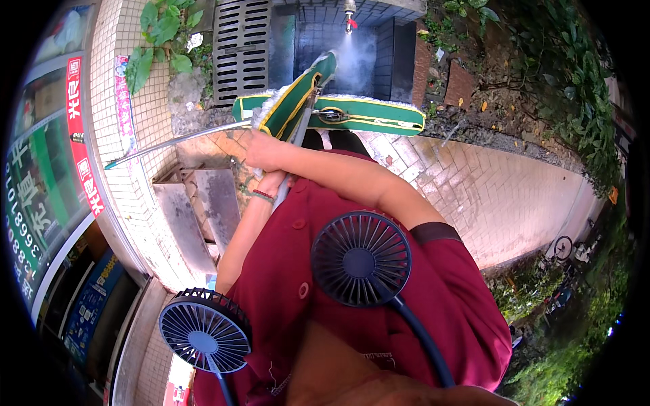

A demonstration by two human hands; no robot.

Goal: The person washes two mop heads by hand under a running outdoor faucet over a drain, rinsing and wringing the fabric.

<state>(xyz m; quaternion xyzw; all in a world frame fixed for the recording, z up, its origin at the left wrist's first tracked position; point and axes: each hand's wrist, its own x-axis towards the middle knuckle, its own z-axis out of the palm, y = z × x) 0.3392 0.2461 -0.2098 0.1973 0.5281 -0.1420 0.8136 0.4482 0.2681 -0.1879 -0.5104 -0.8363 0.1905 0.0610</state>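
Note:
A flat mop with a green, yellow-edged head [289, 104] and white fringe is tilted up in front of me. My right hand [264, 151] grips the near end of that head, its forearm crossing over the grey mop pole [303, 123]. Lower down, my left hand [275, 182], with a beaded bracelet at the wrist, is closed around the pole near my shirt. Behind lies a second green flat mop [376, 115] across the basin's near side, its metal pole [190, 136] reaching left. Water sprays from a tap [349, 23] with a red lever, beyond the raised mop.
The tap stands over a dark tiled basin [383, 56] beside a slotted drain grate [241, 51]. Grey slabs [218, 203] lean at left by a tiled ledge [114, 188] and shop windows. Brick paving [487, 188] and planted soil lie right. Two neck-fan heads [359, 256] hang before my chest.

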